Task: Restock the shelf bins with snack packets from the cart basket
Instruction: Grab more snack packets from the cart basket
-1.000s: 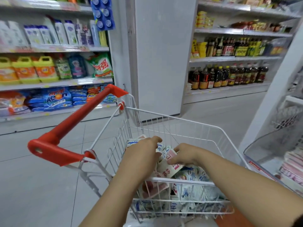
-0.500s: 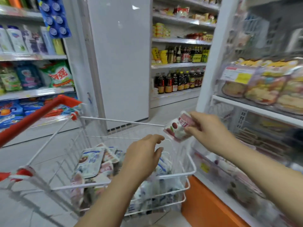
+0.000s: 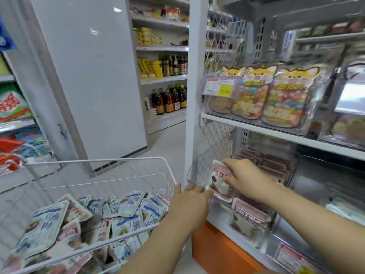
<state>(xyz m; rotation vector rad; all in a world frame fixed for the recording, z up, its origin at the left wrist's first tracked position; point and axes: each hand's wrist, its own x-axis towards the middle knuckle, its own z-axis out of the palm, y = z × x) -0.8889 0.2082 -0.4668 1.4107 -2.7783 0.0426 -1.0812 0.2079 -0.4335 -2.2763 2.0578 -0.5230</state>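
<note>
My right hand [image 3: 244,177] grips a pink and white snack packet [image 3: 218,179] and holds it inside the clear shelf bin [image 3: 190,175] at lower right, above a row of similar pink packets [image 3: 250,211]. My left hand [image 3: 188,204] reaches to the bin's front edge, its fingertips touching the corner of the packet. The white wire cart basket [image 3: 126,160] at lower left holds several blue-and-white and pink packets [image 3: 126,206].
A shelf board [image 3: 276,133] above the bin carries clear tubs of fox-printed snack bags [image 3: 284,95]. A white upright post [image 3: 194,86] stands between cart and shelf. An orange base panel [image 3: 217,252] runs below. Bottles fill far shelves [image 3: 169,99].
My right hand carried the pink packet from above the cart down into the shelf bin. My left hand left the basket and reached to the bin's edge. The view swung right.
</note>
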